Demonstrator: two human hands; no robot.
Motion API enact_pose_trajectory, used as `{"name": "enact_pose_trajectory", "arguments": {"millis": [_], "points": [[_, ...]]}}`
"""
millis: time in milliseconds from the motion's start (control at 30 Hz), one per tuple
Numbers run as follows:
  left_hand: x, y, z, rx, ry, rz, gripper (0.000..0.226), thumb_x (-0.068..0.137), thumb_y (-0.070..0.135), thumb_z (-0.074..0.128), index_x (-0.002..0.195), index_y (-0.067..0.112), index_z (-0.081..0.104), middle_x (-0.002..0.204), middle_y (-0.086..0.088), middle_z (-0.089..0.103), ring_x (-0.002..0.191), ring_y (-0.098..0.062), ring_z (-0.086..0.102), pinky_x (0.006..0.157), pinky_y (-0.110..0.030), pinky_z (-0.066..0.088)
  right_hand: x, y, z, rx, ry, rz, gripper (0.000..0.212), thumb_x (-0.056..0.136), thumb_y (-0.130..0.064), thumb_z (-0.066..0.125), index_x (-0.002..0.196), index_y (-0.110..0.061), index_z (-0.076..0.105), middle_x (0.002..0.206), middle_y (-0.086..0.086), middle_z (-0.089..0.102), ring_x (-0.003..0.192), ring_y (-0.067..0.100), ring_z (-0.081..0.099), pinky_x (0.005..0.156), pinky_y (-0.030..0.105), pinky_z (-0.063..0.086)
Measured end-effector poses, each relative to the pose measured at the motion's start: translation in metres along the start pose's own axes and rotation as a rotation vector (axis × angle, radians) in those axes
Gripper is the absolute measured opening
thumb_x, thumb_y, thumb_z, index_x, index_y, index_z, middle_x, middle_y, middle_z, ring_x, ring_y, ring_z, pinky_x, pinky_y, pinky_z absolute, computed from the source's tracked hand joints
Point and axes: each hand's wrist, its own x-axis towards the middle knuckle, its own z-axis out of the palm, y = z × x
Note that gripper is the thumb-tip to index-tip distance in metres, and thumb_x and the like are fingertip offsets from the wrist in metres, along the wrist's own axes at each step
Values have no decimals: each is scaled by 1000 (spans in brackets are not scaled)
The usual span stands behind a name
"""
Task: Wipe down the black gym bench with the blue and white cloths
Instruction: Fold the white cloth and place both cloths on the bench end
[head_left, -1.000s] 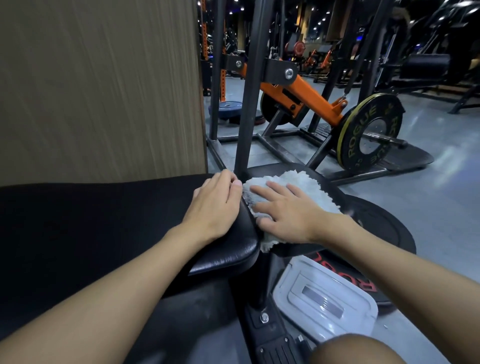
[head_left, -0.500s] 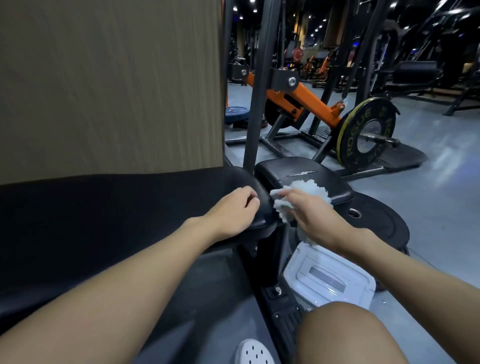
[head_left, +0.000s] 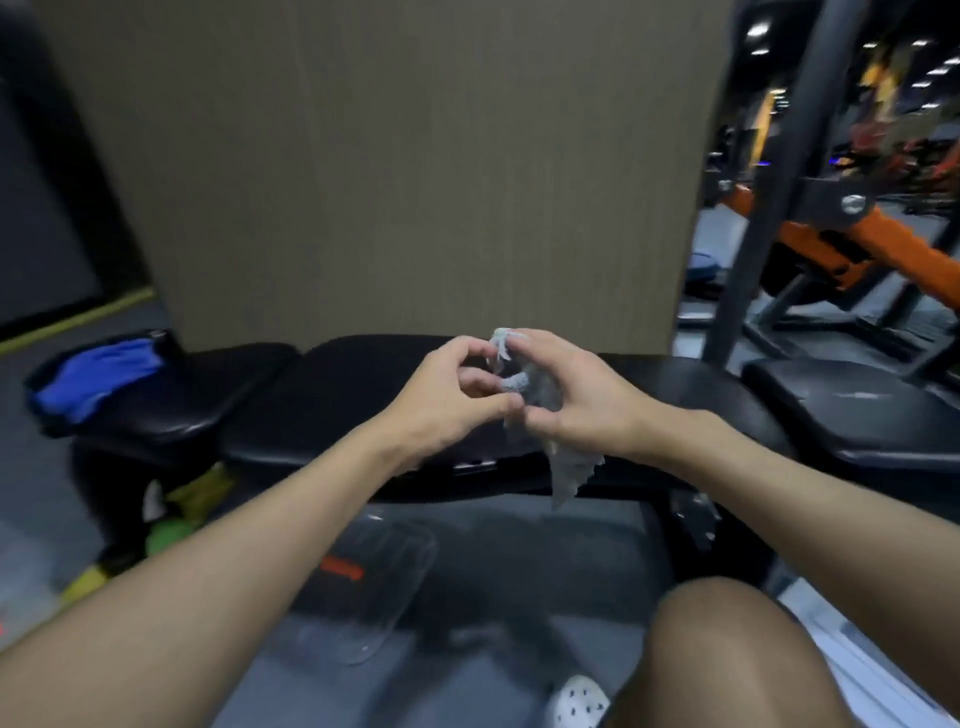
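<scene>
1. Hands meet above the middle of the black gym bench (head_left: 332, 400), both raised off its padding, seen from the person's own head.
2. The white cloth (head_left: 569, 467) is bunched between them. The right hand (head_left: 571, 400) curls its fingers and thumb round the wad. A ragged tail of cloth hangs below that hand, over the bench's front edge.
3. The left hand (head_left: 447, 400) has its fingers curled inward, and its thumb and fingertips pinch the cloth's near side. The picture is blurred, so the exact finger placement is unclear.
4. The blue cloth (head_left: 98, 379) lies crumpled on the bench's separate end pad at far left, well apart from both hands.
5. A tall wood-grain panel (head_left: 415, 156) stands right behind the bench.
6. At right are a dark upright post (head_left: 774, 182), an orange machine arm (head_left: 878, 249) and another black pad (head_left: 852, 405).
7. On the grey floor below the bench lies a clear plastic container (head_left: 374, 587) with an orange label. The person's bare knee (head_left: 727, 654) and a white perforated shoe (head_left: 579, 701) show at the bottom edge.
</scene>
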Motion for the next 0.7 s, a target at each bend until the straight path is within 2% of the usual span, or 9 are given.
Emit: {"name": "enact_pose_trajectory", "arguments": {"millis": [100, 167, 267, 300, 367, 433, 500, 600, 700], "points": [[-18, -18, -52, -7, 236, -1, 32, 81, 11, 77, 108, 14, 60, 80, 0, 74, 78, -8, 68, 82, -26, 52, 47, -31, 34, 33, -134, -85, 52, 75, -12, 60, 126, -8, 52, 132, 1, 50, 121, 10, 46, 101, 13, 34], [-28, -31, -91, 47, 428, 7, 16, 82, 10, 75, 95, 14, 66, 72, 3, 70, 66, 0, 62, 70, -19, 50, 77, -49, 62, 32, -188, -113, 61, 76, -10, 60, 135, -7, 49, 141, 2, 48, 125, 9, 43, 101, 6, 29], [-42, -54, -154, 167, 582, 5, 9, 83, 9, 74, 80, 17, 70, 72, 2, 68, 61, 0, 58, 58, -25, 52, 123, -73, 112, 53, -210, -175, 53, 80, 0, 58, 132, -9, 55, 131, 0, 56, 110, 3, 50, 87, 3, 35], [-46, -65, -175, 219, 610, 5, 10, 82, 8, 74, 78, 17, 70, 72, 1, 69, 61, -2, 58, 60, -27, 52, 140, -80, 132, 76, -210, -174, 49, 81, 0, 57, 128, -13, 59, 124, -2, 60, 102, 2, 54, 82, 5, 37], [-51, -79, -210, 302, 636, 1, 10, 82, 8, 73, 77, 16, 70, 73, 3, 69, 63, -3, 59, 63, -22, 51, 168, -91, 161, 130, -189, -108, 43, 85, -4, 59, 125, -19, 62, 113, -7, 64, 95, 2, 58, 75, 6, 40], [-55, -94, -245, 344, 670, -15, 8, 83, 10, 72, 79, 16, 70, 76, 0, 69, 67, -6, 61, 65, -21, 51, 198, -99, 191, 186, -159, -17, 44, 89, -8, 61, 132, -19, 56, 109, -9, 61, 98, 4, 58, 74, 5, 38], [-56, -106, -271, 382, 658, -38, 5, 84, 10, 71, 81, 14, 69, 79, -3, 70, 71, -11, 62, 68, -26, 53, 218, -101, 210, 187, -125, 59, 41, 90, -9, 58, 131, -16, 55, 98, -7, 60, 88, 6, 57, 68, 5, 38], [-57, -126, -317, 467, 592, -94, 4, 84, 9, 68, 82, 11, 69, 78, -3, 71, 71, -11, 63, 70, -27, 53, 254, -108, 239, 192, -106, 137, 20, 89, -8, 51, 97, -12, 69, 80, 1, 65, 75, 16, 62, 55, 17, 44], [-54, -146, -362, 583, 582, -122, 7, 85, 10, 63, 84, 15, 67, 79, 9, 66, 73, -3, 61, 70, -17, 48, 280, -118, 263, 231, -108, 155, 21, 91, -7, 48, 90, -15, 68, 74, -2, 61, 65, 9, 53, 48, 13, 38]]}}
